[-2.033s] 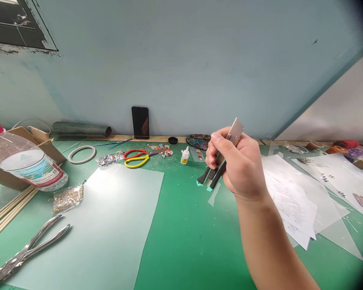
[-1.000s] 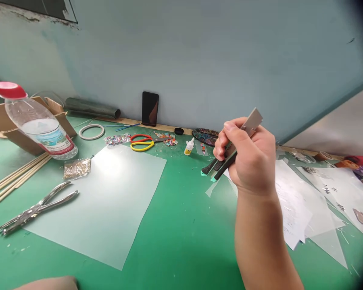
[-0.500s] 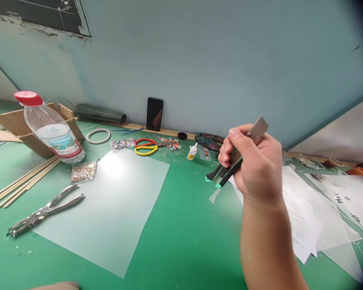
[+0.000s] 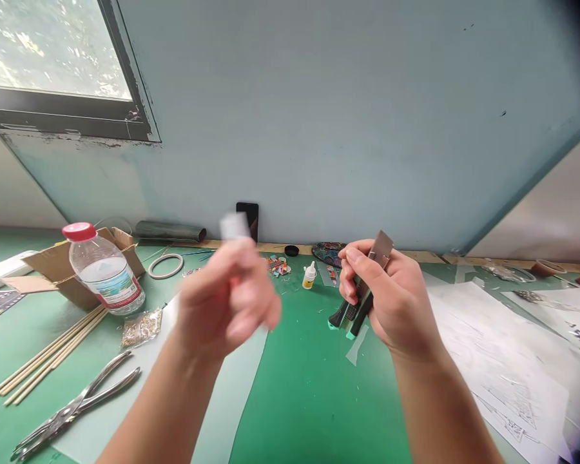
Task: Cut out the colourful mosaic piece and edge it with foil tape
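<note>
My right hand (image 4: 384, 283) is closed around a black and green box cutter (image 4: 360, 314). A flat grey metal piece (image 4: 382, 247) sticks up past the thumb on that side. My left hand (image 4: 229, 296) is raised in front of me, fingers curled and smeared by motion. From its top juts a small pale flat piece (image 4: 234, 227), too blurred to name. Below the left forearm lies a translucent sheet (image 4: 232, 399), partly covered by the arm. A small white glue bottle (image 4: 309, 276) with a yellow label stands between the hands, farther back.
Silver pliers-like tool (image 4: 72, 409), wooden sticks (image 4: 48, 354), a bag of beads (image 4: 141, 327), a water bottle (image 4: 104, 270) and a cardboard box (image 4: 62, 274) are at left. White papers (image 4: 493, 348) spread at right. A phone (image 4: 252, 216) leans against the wall.
My left hand has come up into the middle of the view with a pale piece in it. The right hand still grips the box cutter. My view has tilted upward, showing more window.
</note>
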A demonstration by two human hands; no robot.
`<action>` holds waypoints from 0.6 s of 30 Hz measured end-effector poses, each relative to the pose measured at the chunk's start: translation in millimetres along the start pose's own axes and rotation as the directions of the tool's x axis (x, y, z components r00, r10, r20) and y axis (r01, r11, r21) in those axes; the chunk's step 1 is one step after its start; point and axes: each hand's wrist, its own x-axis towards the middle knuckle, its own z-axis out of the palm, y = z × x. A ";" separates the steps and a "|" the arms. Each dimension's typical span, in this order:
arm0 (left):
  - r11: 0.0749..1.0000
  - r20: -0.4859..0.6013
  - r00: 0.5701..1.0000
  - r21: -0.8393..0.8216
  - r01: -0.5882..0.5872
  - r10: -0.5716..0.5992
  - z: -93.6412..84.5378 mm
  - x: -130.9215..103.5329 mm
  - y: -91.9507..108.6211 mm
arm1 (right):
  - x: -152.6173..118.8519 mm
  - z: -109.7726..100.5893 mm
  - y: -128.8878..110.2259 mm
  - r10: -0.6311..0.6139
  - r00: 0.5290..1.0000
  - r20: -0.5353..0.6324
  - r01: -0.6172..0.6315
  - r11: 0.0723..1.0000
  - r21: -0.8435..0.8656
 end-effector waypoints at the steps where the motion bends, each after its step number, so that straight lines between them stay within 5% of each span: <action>1: 1.000 0.024 1.000 0.015 0.011 -0.011 1.5 3.2 -4.0 | -1.0 0.0 -0.7 -0.004 1.000 0.012 0.004 1.000 -0.001; 8: 0.998 0.222 0.974 0.061 0.017 -0.030 17.1 8.3 -23.4 | -5.7 7.8 -6.6 0.001 0.993 0.118 0.025 0.976 -0.218; 12: 0.999 0.256 0.967 0.039 -0.016 0.005 19.5 4.5 -20.7 | -6.4 9.4 -9.5 -0.017 0.973 0.230 0.068 0.974 -0.217; 18: 0.993 0.282 0.959 0.114 0.008 -0.040 13.0 6.5 -19.2 | -2.1 3.3 -5.2 0.005 0.976 0.217 0.048 0.969 -0.241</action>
